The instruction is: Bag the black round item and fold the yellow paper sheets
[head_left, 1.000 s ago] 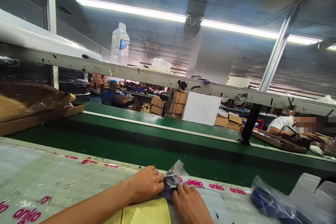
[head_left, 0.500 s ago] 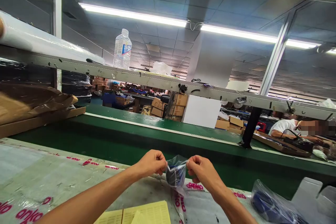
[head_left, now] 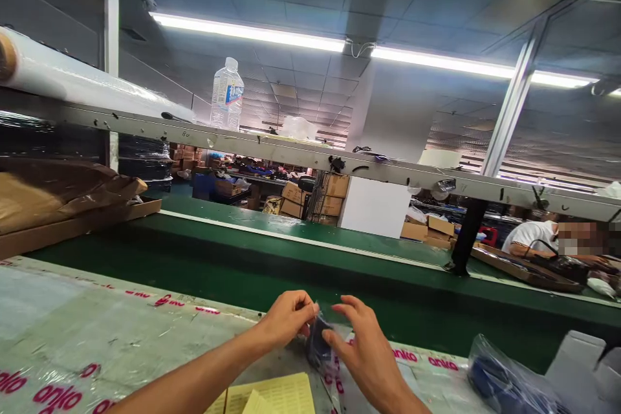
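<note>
A small clear plastic bag with a dark blue item inside (head_left: pixel 317 344) hangs just above the front table. Its top left edge is pinched between the thumb and fingers of my left hand (head_left: pixel 291 317). Beside it, my right hand (head_left: pixel 363 343) has its fingers spread, the thumb at the bag's right side and partly covering it. What the blue item is cannot be made out. Below the hands lie yellow printed sheets (head_left: pixel 276 394). To the right rests another clear bag holding something dark blue (head_left: pixel 499 375).
A white box (head_left: pixel 575 362) stands at the right edge. Behind the table runs a green conveyor belt (head_left: pixel 218 265). Across it spans a shelf rail (head_left: pixel 291 150) bearing a plastic bottle (head_left: pixel 227 96) and a film roll (head_left: pixel 92 77). A co-worker (head_left: pixel 533 236) bends over at far right.
My right hand has let go of the bag's top edge and spread its fingers, its thumb now against the side. The bag has turned and narrowed; my left hand still pinches it.
</note>
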Tool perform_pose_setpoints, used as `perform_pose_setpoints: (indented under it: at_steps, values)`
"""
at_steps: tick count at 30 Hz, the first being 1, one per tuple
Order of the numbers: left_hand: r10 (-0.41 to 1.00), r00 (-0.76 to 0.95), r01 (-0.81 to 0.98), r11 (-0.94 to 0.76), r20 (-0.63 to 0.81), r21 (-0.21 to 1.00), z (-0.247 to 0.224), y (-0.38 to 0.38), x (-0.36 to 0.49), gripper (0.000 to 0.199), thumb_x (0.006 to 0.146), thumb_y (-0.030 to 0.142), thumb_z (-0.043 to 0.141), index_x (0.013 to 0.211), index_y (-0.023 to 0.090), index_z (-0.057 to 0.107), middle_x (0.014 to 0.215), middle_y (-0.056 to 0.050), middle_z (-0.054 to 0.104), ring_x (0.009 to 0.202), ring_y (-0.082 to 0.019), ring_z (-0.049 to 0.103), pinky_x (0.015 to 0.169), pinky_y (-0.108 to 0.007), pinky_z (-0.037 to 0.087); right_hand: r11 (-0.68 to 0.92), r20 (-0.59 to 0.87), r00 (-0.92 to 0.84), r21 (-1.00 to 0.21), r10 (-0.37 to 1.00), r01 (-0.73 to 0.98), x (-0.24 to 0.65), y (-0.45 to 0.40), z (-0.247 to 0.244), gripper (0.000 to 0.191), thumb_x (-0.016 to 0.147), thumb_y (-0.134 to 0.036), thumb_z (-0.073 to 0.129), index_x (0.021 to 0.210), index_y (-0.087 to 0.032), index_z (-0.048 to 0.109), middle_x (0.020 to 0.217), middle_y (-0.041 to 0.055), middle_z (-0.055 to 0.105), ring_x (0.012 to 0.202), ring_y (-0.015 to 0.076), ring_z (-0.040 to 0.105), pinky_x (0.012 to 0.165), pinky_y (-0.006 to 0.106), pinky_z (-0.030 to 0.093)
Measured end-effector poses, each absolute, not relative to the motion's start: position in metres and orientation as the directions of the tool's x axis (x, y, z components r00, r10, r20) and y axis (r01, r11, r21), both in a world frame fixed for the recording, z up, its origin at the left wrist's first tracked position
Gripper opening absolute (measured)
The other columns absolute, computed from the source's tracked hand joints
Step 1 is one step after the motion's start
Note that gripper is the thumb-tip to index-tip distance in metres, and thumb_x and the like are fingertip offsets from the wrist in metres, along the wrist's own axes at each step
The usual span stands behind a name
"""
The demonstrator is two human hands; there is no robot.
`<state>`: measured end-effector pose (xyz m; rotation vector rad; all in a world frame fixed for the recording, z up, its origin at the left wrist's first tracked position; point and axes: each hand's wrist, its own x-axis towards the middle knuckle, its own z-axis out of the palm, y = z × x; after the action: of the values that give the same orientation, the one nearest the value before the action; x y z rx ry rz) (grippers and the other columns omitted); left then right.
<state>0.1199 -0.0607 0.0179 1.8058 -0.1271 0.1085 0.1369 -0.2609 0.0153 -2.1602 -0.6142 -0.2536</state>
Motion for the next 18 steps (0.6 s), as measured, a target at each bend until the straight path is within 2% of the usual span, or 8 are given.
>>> perform_pose_setpoints:
  at_steps: [2, 5, 7, 9, 10, 12, 15, 18]
  values:
    - [-0.022, 0.987, -0.158, -0.264, 0.158, 0.951, 0.018, -0.059, 0.120, 0.053, 0.076, 0.071, 0.055, 0.073, 0.018, 0.052, 0.075, -0.003, 0.060, 0.066, -0.019, 0.059, 0.064, -0.031, 0.049, -0.522, 0.396, 0.834, -0.652, 0.385, 0.550, 0.137, -0.256, 0.010, 0.024, 0.082, -0.037, 0.054, 0.095, -0.024, 0.069, 0.136, 0.0113, 0.058, 0.132, 0.0325, 0.048, 0.105, 0.046, 0.039]
    - [-0.007, 0.986, -0.158, -0.335, 0.166, 0.929, 0.018, -0.051, 0.114, 0.054, 0.082, 0.071, 0.053, 0.082, 0.017, 0.058, 0.088, -0.007, 0.063, 0.086, -0.026, 0.062, 0.078, -0.037, 0.051, -0.508, 0.390, 0.840, -0.671, 0.377, 0.539, 0.138, -0.254, 0.004, 0.020, 0.087, -0.035, 0.046, 0.084, -0.024, 0.062, 0.117, 0.0080, 0.066, 0.114, 0.0283, 0.058, 0.093, 0.041, 0.043]
    - [-0.037, 0.991, -0.136, -0.377, 0.132, 0.916, 0.018, -0.047, 0.109, 0.059, 0.074, 0.063, 0.072, 0.108, 0.015, 0.062, 0.115, -0.012, 0.064, 0.111, -0.032, 0.058, 0.095, -0.042, 0.048, -0.511, 0.391, 0.846, -0.676, 0.362, 0.531, 0.138, -0.256, 0.004, 0.017, 0.088, -0.036, 0.048, 0.085, -0.025, 0.060, 0.108, 0.0058, 0.068, 0.104, 0.0268, 0.060, 0.088, 0.038, 0.043]
    - [-0.095, 0.993, -0.108, -0.402, 0.076, 0.909, 0.019, -0.047, 0.104, 0.088, 0.057, 0.048, 0.090, 0.133, 0.018, 0.055, 0.140, -0.015, 0.053, 0.131, -0.036, 0.047, 0.110, -0.044, 0.038, -0.517, 0.383, 0.852, -0.679, 0.357, 0.522, 0.136, -0.258, 0.006, 0.016, 0.086, -0.037, 0.051, 0.083, -0.025, 0.060, 0.097, 0.0042, 0.068, 0.095, 0.0261, 0.061, 0.082, 0.036, 0.041]
    - [-0.126, 0.991, -0.101, -0.401, 0.054, 0.911, 0.019, -0.049, 0.103, 0.097, 0.052, 0.042, 0.094, 0.137, 0.019, 0.054, 0.144, -0.014, 0.051, 0.133, -0.036, 0.045, 0.111, -0.043, 0.037, -0.516, 0.377, 0.852, -0.680, 0.363, 0.521, 0.135, -0.259, 0.007, 0.016, 0.085, -0.037, 0.052, 0.082, -0.025, 0.061, 0.092, 0.0035, 0.068, 0.090, 0.0256, 0.061, 0.080, 0.035, 0.041]
    - [-0.184, 0.982, -0.105, -0.375, 0.037, 0.921, 0.017, -0.057, 0.103, 0.085, 0.052, 0.034, 0.092, 0.130, 0.019, 0.062, 0.130, -0.010, 0.061, 0.121, -0.033, 0.055, 0.103, -0.039, 0.043, -0.506, 0.367, 0.851, -0.688, 0.376, 0.520, 0.132, -0.260, 0.007, 0.018, 0.083, -0.039, 0.052, 0.081, -0.025, 0.062, 0.087, 0.0022, 0.067, 0.083, 0.0240, 0.061, 0.076, 0.033, 0.040]
    - [-0.237, 0.971, -0.114, -0.302, 0.041, 0.947, 0.011, -0.070, 0.109, 0.046, 0.055, 0.031, 0.084, 0.098, 0.018, 0.076, 0.086, -0.001, 0.068, 0.083, -0.023, 0.061, 0.076, -0.030, 0.048, -0.479, 0.374, 0.852, -0.709, 0.367, 0.518, 0.129, -0.262, 0.008, 0.023, 0.080, -0.045, 0.053, 0.078, -0.025, 0.064, 0.083, 0.0005, 0.068, 0.080, 0.0220, 0.062, 0.076, 0.032, 0.042]
    - [-0.234, 0.972, -0.085, -0.219, 0.032, 0.972, 0.002, -0.078, 0.115, 0.036, 0.054, 0.038, 0.083, 0.084, 0.018, 0.079, 0.074, 0.000, 0.067, 0.070, -0.018, 0.058, 0.066, -0.028, 0.043, -0.460, 0.381, 0.872, -0.743, 0.308, 0.487, 0.128, -0.265, 0.007, 0.030, 0.077, -0.055, 0.058, 0.078, -0.026, 0.067, 0.082, -0.0004, 0.070, 0.080, 0.0216, 0.065, 0.076, 0.030, 0.045]
